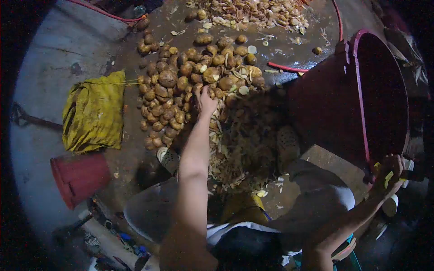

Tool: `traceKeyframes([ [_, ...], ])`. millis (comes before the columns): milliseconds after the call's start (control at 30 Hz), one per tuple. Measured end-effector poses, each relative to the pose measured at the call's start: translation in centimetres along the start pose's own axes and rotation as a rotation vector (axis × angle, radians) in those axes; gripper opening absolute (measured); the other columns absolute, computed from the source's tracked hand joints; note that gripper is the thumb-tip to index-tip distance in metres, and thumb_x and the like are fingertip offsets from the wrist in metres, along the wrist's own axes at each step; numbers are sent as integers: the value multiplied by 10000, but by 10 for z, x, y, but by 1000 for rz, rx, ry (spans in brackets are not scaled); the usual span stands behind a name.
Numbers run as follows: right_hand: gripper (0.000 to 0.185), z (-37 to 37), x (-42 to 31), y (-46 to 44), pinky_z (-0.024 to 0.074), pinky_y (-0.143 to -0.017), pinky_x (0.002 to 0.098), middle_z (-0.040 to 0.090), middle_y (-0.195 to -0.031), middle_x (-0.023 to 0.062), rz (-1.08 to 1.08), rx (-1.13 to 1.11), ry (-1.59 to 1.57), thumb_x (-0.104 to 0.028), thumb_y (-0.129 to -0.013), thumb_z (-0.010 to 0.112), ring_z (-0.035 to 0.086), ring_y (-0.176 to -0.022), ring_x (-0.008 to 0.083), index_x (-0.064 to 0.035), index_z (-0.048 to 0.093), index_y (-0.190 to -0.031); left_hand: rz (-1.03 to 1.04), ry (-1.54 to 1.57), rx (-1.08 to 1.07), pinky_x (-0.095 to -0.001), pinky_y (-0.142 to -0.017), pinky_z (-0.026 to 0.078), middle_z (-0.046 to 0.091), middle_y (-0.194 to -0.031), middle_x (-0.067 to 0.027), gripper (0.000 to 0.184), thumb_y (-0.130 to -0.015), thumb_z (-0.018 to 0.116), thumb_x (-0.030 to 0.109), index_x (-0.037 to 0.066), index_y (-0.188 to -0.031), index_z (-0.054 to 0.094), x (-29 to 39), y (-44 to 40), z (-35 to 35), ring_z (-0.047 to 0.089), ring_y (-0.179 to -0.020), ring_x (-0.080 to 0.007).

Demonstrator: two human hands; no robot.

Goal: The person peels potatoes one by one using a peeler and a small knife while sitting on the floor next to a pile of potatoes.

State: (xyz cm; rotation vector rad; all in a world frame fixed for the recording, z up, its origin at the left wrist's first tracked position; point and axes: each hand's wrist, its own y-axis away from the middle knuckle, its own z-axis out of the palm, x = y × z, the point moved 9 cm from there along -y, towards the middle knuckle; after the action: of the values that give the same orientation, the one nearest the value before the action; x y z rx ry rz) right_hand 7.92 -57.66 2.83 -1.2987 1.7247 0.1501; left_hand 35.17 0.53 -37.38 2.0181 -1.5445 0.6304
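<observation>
On the floor (49, 92), many potatoes (167, 79) are left unpeeled, touched by the left hand (206, 101), whose grip cannot be told. Some peeling seems done: peelings (215, 163) are strewn between the feet (169, 160). Inside the maroon tub (323, 99), contents are hidden; beside it, a dark tool (414, 175) is clasped by the right hand (390, 172).

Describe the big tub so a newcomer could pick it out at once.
Start from the wide pile of brown, round tubers under the left hand. To its right is the large dark-red tub, its rim's near end close to the right hand. Its pinkish rim band and far greater size set it apart from the small red bucket on the left.
</observation>
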Motion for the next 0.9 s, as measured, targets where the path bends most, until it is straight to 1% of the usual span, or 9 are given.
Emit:
traceKeyframes([
  [67, 108, 15, -39, -2, 402, -599, 245, 457, -733, 6, -240, 17, 312, -86, -850, 575, 463, -671, 117, -36, 494, -798, 13, -47, -44, -425, -846, 435, 450, -1248, -201, 486, -682, 724, 109, 46, -1125, 533, 12, -4, -8, 475, -1107, -371],
  [133, 123, 15, -37, -8, 383, -576, 244, 457, -713, 8, 48, 200, 123, -101, -856, 574, 453, -643, 112, -32, 497, -788, -9, -67, -247, -429, -857, 436, 487, -1209, -201, 422, -672, 719, 126, 48, -1045, 535, 28, 1, -8, 495, -1097, -361],
  [267, 151, 13, -12, 7, 354, -543, 243, 456, -683, 10, 469, 480, -169, -123, -865, 571, 438, -602, 105, -27, 501, -772, 211, -173, -165, -457, -858, 442, 494, -1148, -213, 386, -707, 692, 134, 37, -1042, 527, 34, -29, -5, 486, -1103, -382],
  [367, 152, 14, -8, -1, 318, -542, 247, 452, -690, 10, 379, 258, -81, -120, -858, 564, 416, -614, 96, -37, 489, -754, 374, -242, 71, -472, -913, 431, 453, -1183, -227, 478, -734, 688, 110, 34, -1170, 506, 53, -58, 6, 452, -1138, -408],
  [400, 131, 23, -23, -5, 316, -553, 247, 449, -693, 8, 229, 177, -17, -108, -859, 554, 414, -628, 95, -42, 488, -767, 193, -229, -152, -468, -1003, 394, 353, -1333, -247, 605, -766, 687, 106, 45, -1311, 433, 44, -69, 25, 370, -1236, -444],
  [467, 110, 34, -37, -6, 314, -563, 248, 445, -696, 6, 81, 103, 51, -96, -860, 543, 411, -643, 95, -47, 486, -780, 131, -262, -121, -468, -1015, 386, 321, -1361, -250, 634, -765, 693, 106, 48, -1332, 416, 42, -78, 37, 355, -1248, -458],
  [567, 58, 10, -1, 12, 324, -590, 246, 428, -705, -2, 406, 334, -53, -55, -846, 526, 409, -666, 95, -54, 481, -810, 6, -315, 70, -471, -1006, 398, 303, -1349, -246, 666, -739, 722, 107, 62, -1335, 429, 44, -84, 36, 396, -1212, -464],
  [767, 68, 13, 2, 17, 352, -594, 229, 402, -721, -19, 426, 371, -191, -64, -839, 546, 411, -666, 84, -59, 479, -851, -95, -196, -115, -456, -971, 437, 389, -1309, -231, 776, -656, 802, 157, 107, -1327, 415, 28, -99, 40, 469, -1180, -403],
  [900, 440, -3, 24, 31, 531, -771, 344, 622, -1048, 194, 308, 153, -161, -171, -895, 611, 635, -872, 232, 91, 469, -1219, -119, -193, -193, -455, -988, 429, 406, -1312, -229, 787, -650, 812, 162, 102, -1327, 415, 39, -100, 37, 461, -1202, -400],
])
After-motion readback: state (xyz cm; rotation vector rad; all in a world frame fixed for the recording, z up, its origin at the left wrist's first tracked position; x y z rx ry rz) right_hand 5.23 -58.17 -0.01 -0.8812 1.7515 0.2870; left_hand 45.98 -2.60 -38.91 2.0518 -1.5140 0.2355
